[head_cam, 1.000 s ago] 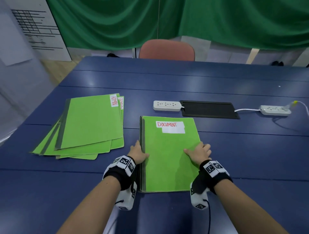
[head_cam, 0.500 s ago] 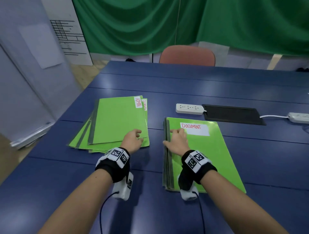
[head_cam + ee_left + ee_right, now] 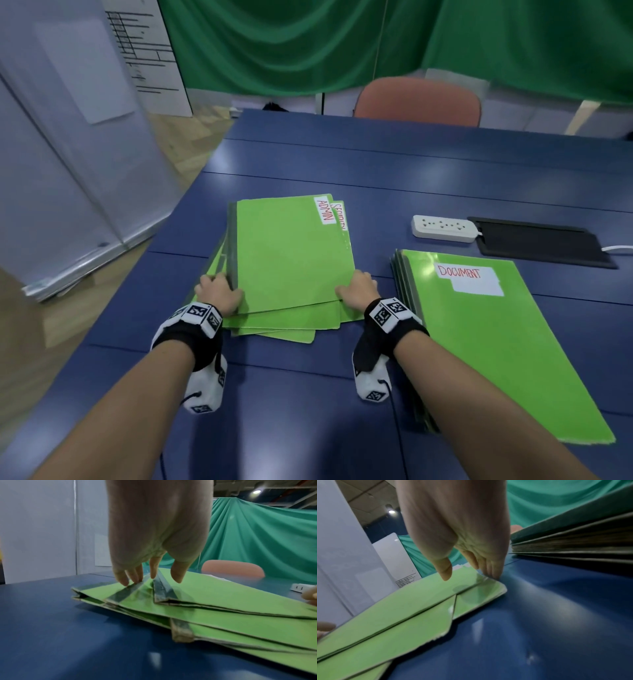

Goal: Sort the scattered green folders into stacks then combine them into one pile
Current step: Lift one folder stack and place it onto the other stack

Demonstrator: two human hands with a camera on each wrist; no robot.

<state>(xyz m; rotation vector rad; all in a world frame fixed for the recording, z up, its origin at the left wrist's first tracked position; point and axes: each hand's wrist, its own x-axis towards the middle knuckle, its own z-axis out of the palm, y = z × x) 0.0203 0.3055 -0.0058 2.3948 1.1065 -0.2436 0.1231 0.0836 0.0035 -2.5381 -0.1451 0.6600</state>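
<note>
Blue surface, green curtain behind. Left hand grip spread, fingertips on messy folder pile left edge. Right hand grip spread, fingers touching pile's right corner, likely squaring it. Neat stack waits right.

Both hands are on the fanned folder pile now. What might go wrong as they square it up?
1. The fanned pile of green card folders is splayed at its near corners; pushed from one side, the lower ones may slide out further.
2. The left hand touches only the grey spines, so the folders underneath may stay askew.
3. The right hand sits close to the squared stack labelled DOCUMENT and might nudge it.
</note>
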